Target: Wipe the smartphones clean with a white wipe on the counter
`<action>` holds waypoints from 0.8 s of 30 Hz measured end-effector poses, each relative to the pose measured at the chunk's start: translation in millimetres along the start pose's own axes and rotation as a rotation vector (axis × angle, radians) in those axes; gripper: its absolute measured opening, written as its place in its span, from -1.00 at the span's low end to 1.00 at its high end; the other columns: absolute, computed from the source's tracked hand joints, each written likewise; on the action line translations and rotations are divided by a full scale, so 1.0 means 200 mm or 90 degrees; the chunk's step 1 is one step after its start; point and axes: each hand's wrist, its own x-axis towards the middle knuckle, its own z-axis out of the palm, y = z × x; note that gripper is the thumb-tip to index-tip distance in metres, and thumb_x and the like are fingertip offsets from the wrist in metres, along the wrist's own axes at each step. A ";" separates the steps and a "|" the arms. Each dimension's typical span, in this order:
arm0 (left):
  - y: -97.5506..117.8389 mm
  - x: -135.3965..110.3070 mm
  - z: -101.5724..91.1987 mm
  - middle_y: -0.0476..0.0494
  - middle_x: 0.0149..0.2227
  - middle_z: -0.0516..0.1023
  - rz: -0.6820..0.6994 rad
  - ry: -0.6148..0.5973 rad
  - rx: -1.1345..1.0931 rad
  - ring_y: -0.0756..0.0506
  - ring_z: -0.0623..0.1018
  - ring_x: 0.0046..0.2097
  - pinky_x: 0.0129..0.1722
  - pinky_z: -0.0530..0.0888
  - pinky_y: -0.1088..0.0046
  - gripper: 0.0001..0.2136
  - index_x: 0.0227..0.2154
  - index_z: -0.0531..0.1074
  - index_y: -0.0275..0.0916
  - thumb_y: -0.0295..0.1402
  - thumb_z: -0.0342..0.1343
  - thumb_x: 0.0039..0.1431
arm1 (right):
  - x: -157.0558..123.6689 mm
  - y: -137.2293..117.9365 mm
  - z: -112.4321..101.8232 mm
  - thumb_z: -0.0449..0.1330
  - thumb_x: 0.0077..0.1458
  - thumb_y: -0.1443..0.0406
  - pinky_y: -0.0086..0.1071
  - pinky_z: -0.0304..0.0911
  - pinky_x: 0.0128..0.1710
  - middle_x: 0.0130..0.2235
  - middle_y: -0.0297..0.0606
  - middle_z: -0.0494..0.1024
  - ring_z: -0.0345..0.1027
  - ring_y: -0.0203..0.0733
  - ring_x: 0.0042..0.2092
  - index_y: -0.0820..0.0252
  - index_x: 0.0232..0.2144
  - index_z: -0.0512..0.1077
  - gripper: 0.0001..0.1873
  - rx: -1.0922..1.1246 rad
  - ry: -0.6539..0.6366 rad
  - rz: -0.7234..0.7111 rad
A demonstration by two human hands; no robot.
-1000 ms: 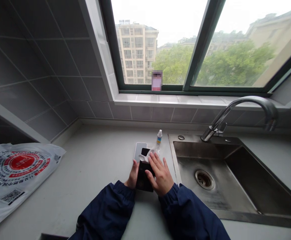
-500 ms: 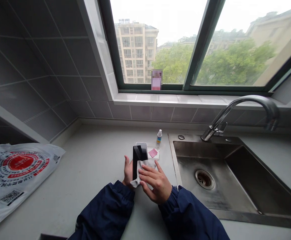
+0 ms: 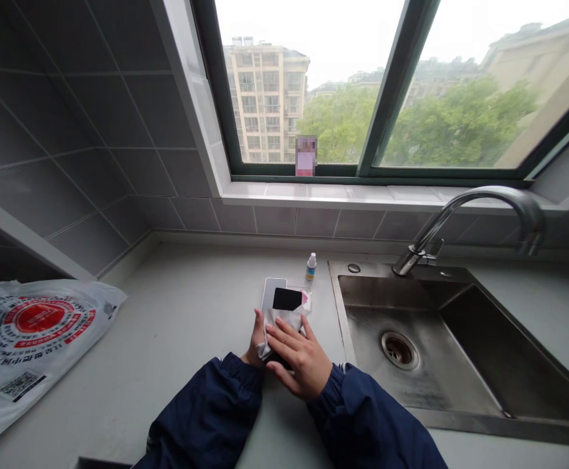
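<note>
A black phone lies on the grey counter in front of me. My left hand grips its left edge near the bottom. My right hand presses a white cloth flat against the phone's screen, fingers together. Behind the phone lies a second, light-coloured phone or case and a clear packet with a pink piece. A small dropper bottle with a white cap stands just beyond them.
A steel sink with a curved tap lies to the right. A white plastic bag with red print sits at the far left. Grey tiled walls and a window sill bound the counter behind.
The phone was lifted upright on its edge half a second ago and now lies flatter again. My right hand with the cloth has slid from the phone's top down to its lower half.
</note>
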 end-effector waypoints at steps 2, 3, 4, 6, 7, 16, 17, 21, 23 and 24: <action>-0.01 -0.01 -0.01 -0.32 0.02 0.54 -0.003 -0.021 0.016 -0.29 0.33 0.24 0.21 0.26 0.11 -0.34 0.15 0.36 -0.30 0.09 -0.30 0.28 | 0.00 0.01 0.01 0.09 0.25 0.19 0.07 -0.50 0.34 0.26 -0.16 0.25 -0.02 0.00 0.34 0.16 0.24 0.20 -0.46 -0.018 0.008 0.030; -0.02 -0.01 -0.02 -0.32 0.04 0.52 0.003 -0.037 0.020 -0.26 0.30 0.26 0.21 0.25 0.12 -0.37 0.15 0.37 -0.29 0.05 -0.30 0.29 | 0.00 0.02 0.01 0.09 0.25 0.20 0.10 -0.47 0.34 0.28 -0.15 0.22 -0.06 0.01 0.35 0.16 0.26 0.16 -0.43 -0.029 0.011 0.046; -0.03 -0.01 -0.02 -0.32 0.07 0.50 0.011 -0.056 0.022 -0.25 0.28 0.27 0.21 0.25 0.13 -0.40 0.15 0.36 -0.28 0.03 -0.28 0.30 | -0.01 0.02 0.02 0.08 0.25 0.21 0.12 -0.45 0.33 0.30 -0.14 0.18 -0.09 0.03 0.35 0.17 0.28 0.12 -0.41 -0.041 0.013 0.064; -0.03 0.00 -0.03 -0.32 0.12 0.46 0.021 -0.085 0.019 -0.26 0.27 0.28 0.23 0.23 0.10 -0.41 0.18 0.32 -0.24 0.04 -0.17 0.27 | -0.01 0.04 0.03 0.05 0.26 0.22 0.15 -0.40 0.32 0.32 -0.12 0.11 -0.15 0.05 0.37 0.20 0.31 0.07 -0.39 -0.065 0.026 0.101; -0.04 0.00 -0.03 -0.32 0.13 0.45 0.024 -0.089 0.014 -0.28 0.28 0.27 0.24 0.21 0.08 -0.40 0.20 0.29 -0.24 0.05 -0.13 0.25 | -0.02 0.05 0.04 0.04 0.26 0.23 0.17 -0.37 0.31 0.33 -0.11 0.09 -0.16 0.06 0.37 0.21 0.32 0.05 -0.38 -0.075 0.034 0.119; 0.02 0.00 0.05 -0.39 0.11 0.46 0.095 -0.012 -0.059 -0.33 0.40 0.18 0.22 0.23 0.04 -0.34 0.24 0.19 -0.32 0.07 -0.11 0.24 | -0.02 0.10 0.04 0.02 0.27 0.29 0.13 -0.16 0.29 0.26 -0.09 0.25 -0.03 0.02 0.34 0.21 0.22 0.24 -0.52 -0.048 0.072 0.138; 0.03 0.00 0.06 -0.40 0.09 0.47 0.099 -0.004 -0.060 -0.33 0.42 0.16 0.20 0.25 0.04 -0.34 0.24 0.20 -0.32 0.07 -0.10 0.24 | -0.02 0.09 0.03 0.01 0.27 0.29 0.11 -0.15 0.29 0.24 -0.10 0.29 0.00 0.01 0.33 0.22 0.18 0.29 -0.55 -0.036 0.073 0.126; 0.05 -0.01 0.08 -0.41 0.03 0.50 0.104 0.007 -0.071 -0.36 0.48 0.09 0.15 0.31 0.01 -0.33 0.21 0.23 -0.32 0.08 -0.05 0.20 | -0.01 0.06 0.00 0.06 0.25 0.28 0.07 -0.20 0.32 0.13 -0.15 0.45 0.12 -0.03 0.28 0.17 0.03 0.43 -0.66 0.011 0.077 0.073; 0.06 0.00 0.09 -0.41 0.02 0.51 0.102 0.004 -0.078 -0.38 0.49 0.08 0.14 0.31 -0.03 -0.32 0.20 0.25 -0.31 0.11 -0.05 0.18 | 0.00 0.04 -0.01 0.08 0.23 0.27 0.06 -0.30 0.33 0.06 -0.19 0.51 0.21 -0.05 0.24 0.12 -0.03 0.48 -0.71 0.025 0.081 0.053; 0.06 0.00 0.09 -0.41 0.01 0.52 0.102 0.006 -0.077 -0.39 0.49 0.07 0.13 0.32 -0.04 -0.32 0.19 0.26 -0.31 0.12 -0.05 0.18 | 0.00 0.03 -0.01 0.09 0.22 0.27 0.06 -0.33 0.34 0.04 -0.21 0.54 0.24 -0.05 0.22 0.11 -0.06 0.49 -0.73 0.031 0.081 0.043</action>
